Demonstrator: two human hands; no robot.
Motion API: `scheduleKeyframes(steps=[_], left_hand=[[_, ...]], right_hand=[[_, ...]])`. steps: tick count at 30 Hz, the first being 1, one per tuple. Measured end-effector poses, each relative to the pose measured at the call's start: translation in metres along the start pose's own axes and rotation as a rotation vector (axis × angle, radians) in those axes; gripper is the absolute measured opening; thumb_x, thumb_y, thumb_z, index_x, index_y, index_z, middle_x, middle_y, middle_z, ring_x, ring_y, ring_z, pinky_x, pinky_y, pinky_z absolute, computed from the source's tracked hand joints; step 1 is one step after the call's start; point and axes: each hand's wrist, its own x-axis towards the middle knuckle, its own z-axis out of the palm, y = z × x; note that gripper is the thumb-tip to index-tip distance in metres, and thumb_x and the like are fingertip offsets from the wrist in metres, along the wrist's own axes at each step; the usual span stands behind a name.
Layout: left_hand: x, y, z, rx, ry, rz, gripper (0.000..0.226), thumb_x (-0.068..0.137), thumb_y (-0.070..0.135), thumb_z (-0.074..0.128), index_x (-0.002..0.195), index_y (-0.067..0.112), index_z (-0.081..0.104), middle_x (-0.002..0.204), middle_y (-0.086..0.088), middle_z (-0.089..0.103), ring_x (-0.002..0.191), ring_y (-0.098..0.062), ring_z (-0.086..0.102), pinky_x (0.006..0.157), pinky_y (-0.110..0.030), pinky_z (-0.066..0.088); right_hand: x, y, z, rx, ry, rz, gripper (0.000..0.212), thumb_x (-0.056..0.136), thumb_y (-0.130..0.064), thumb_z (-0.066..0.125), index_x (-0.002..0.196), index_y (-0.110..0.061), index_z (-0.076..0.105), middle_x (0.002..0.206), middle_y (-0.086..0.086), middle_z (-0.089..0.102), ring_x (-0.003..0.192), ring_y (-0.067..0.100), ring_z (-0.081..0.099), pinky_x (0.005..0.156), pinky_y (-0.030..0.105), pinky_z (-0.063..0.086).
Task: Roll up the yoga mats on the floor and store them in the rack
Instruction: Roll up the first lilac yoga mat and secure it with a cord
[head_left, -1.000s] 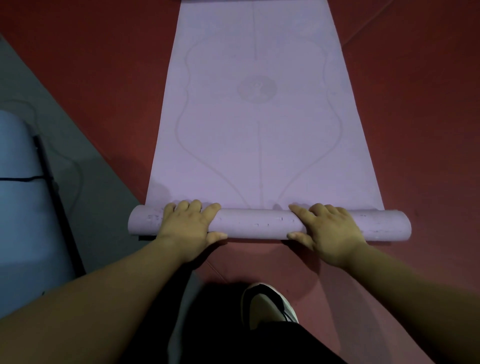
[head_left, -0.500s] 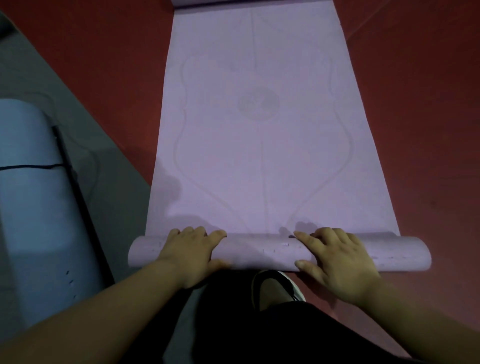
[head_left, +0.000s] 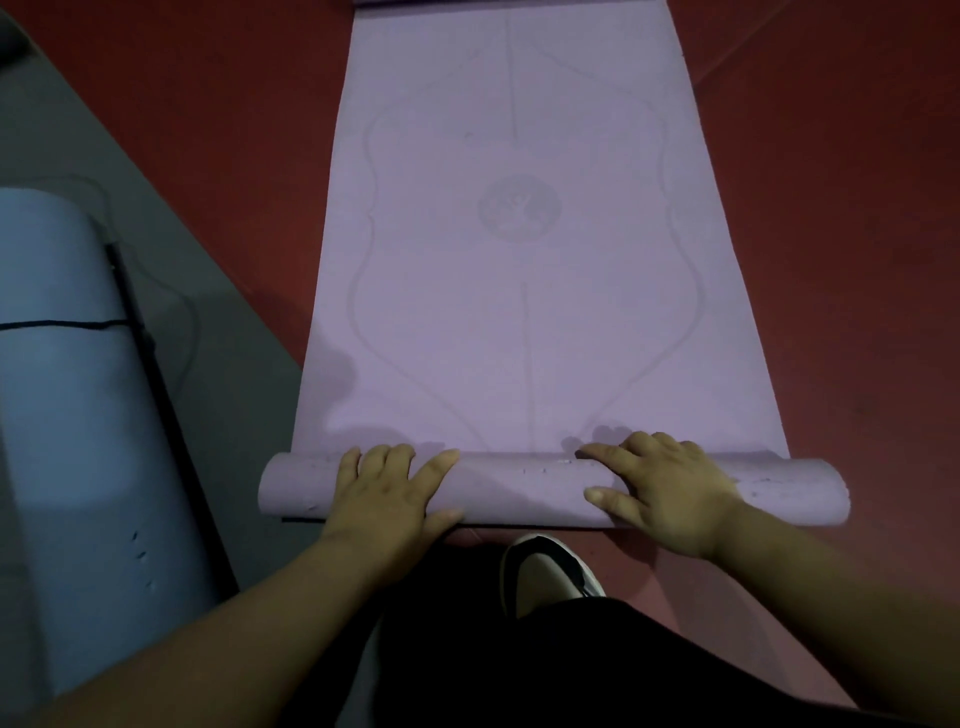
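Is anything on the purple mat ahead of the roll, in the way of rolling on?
Nothing visible. The left hand and right hand rest on the roll; the flat mat ahead shows only printed lines. The rack is out of view.

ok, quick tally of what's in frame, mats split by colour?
purple mat, part-rolled: 1
blue mat, rolled: 1
grey mat, flat: 1
hands, left hand and right hand, both on the purple roll: 2
shoe: 1
Total: 6
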Motion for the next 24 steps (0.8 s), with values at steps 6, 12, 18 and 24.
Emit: scheduleKeyframes(steps=[6,12,18,24], left_hand=[[0.017,-0.007,-0.022,-0.003,-0.214,0.025,0.089,0.073,0.083,-0.002,0.155,0.049,0.012,0.145,-0.003,0.039,0.132,-0.029,0.036,0.114,-0.051,0.020],[0.017,-0.006,-0.023,-0.011,-0.163,-0.016,0.081,0.083,0.081,0.011,0.157,0.048,0.014,0.145,-0.005,0.041,0.136,-0.031,0.036,0.118,-0.058,0.015],[-0.006,0.006,0.013,-0.025,0.060,-0.065,0.076,0.086,0.075,0.036,0.148,0.031,0.042,0.136,-0.018,0.057,0.129,-0.041,0.051,0.113,-0.062,0.015],[0.023,-0.012,-0.013,0.008,-0.011,-0.027,0.084,0.083,0.085,0.016,0.150,0.040,0.041,0.133,-0.005,0.056,0.125,-0.032,0.049,0.110,-0.057,0.021]], right_hand=[[-0.020,-0.019,0.037,-0.034,0.364,0.048,0.070,0.090,-0.076,0.043,0.143,-0.033,0.055,0.123,0.008,0.058,0.109,0.034,0.055,0.102,0.054,0.038],[-0.003,-0.007,0.019,-0.033,0.178,0.053,0.076,0.089,-0.085,0.020,0.146,-0.043,0.046,0.121,-0.004,0.058,0.111,0.026,0.057,0.099,0.047,0.039],[0.008,-0.003,0.000,-0.051,0.038,0.038,0.084,0.080,-0.087,0.008,0.152,-0.050,0.030,0.128,-0.008,0.050,0.122,0.021,0.049,0.105,0.041,0.033],[0.014,-0.002,-0.005,-0.013,0.155,0.052,0.079,0.085,-0.086,0.020,0.150,-0.045,0.040,0.122,-0.003,0.055,0.115,0.026,0.053,0.099,0.045,0.040]])
